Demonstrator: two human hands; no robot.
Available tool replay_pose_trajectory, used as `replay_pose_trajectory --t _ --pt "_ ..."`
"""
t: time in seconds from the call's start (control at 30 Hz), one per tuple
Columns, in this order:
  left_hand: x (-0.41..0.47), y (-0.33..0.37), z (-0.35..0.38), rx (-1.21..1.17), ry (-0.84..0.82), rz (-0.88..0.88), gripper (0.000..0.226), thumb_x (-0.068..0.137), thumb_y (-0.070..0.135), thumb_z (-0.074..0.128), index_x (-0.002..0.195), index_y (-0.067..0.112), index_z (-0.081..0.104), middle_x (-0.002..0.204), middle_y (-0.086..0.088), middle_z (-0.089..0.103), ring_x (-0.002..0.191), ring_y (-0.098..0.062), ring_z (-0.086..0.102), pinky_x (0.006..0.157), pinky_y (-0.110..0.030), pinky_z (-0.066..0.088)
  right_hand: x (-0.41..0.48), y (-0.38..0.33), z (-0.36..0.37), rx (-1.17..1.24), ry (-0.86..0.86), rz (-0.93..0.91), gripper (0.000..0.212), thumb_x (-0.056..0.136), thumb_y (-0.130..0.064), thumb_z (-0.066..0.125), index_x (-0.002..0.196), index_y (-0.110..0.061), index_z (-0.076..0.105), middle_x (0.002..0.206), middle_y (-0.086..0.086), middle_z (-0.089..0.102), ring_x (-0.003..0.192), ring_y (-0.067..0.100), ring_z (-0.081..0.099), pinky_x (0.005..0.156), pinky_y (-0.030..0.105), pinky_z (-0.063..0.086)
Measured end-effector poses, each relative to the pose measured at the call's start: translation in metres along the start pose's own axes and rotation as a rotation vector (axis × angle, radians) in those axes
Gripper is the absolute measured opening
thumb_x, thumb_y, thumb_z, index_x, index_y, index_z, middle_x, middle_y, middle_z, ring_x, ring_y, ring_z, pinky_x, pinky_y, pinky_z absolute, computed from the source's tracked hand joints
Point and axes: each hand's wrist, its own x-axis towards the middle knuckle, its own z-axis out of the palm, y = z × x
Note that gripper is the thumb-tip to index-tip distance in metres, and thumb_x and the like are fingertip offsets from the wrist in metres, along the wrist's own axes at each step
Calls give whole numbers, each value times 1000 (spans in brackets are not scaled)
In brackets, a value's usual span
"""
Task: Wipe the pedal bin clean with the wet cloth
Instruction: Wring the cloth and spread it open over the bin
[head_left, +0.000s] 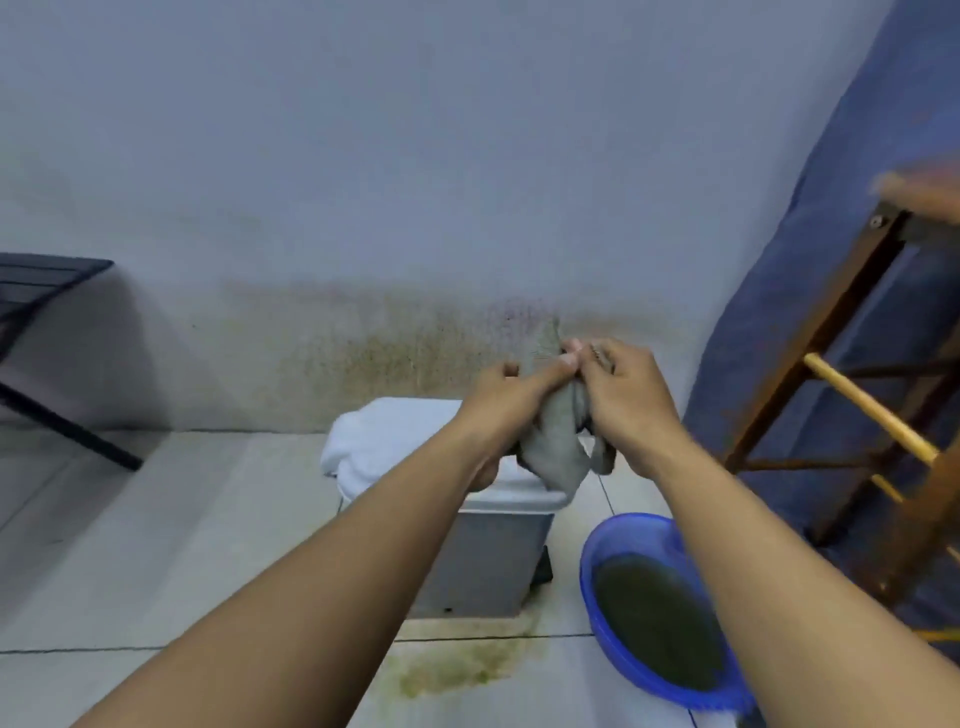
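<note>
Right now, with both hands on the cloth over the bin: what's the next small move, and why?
Probably lower the cloth onto the white lid and start wiping. The left hand and right hand grip it bunched above the pedal bin, with no clear wiping contact visible, and it is out of the blue basin of murky water.

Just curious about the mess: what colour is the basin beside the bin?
The basin is translucent blue, seen best in the head view.

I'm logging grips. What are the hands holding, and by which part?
The grey cloth: the left hand and the right hand both grip its upper part, the rest hangs loose below.
</note>
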Motion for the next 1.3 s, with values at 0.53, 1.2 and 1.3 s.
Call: replay_pose_trajectory --t 0.53,1.2,1.3 --pt "-15 18 -112 -226 187 21 25 98 24 62 114 4 67 97 -12 69 74 -23 58 60 -31 44 18 -18 41 -133 -183 -67 55 100 -55 41 78 -7 53 68 6 57 65 20 53 68 39 44" --pt "-30 -2 -74 11 137 276 33 83 16 67 115 24 67 104 2 76 100 -19 71 89 -38 56 5 -77 4 1245 -265 81 27 99 -33 51 119 -16 49 108 13 62 117 31 63 101 49 48" --pt "-36 7 -75 -595 -51 -39 33 87 16 50 94 5 80 100 -17 76 91 -33 74 85 -44 60 9 -44 8 775 -163 172 29 97 -34 58 123 -23 55 121 7 63 108 23 67 85 38 54"
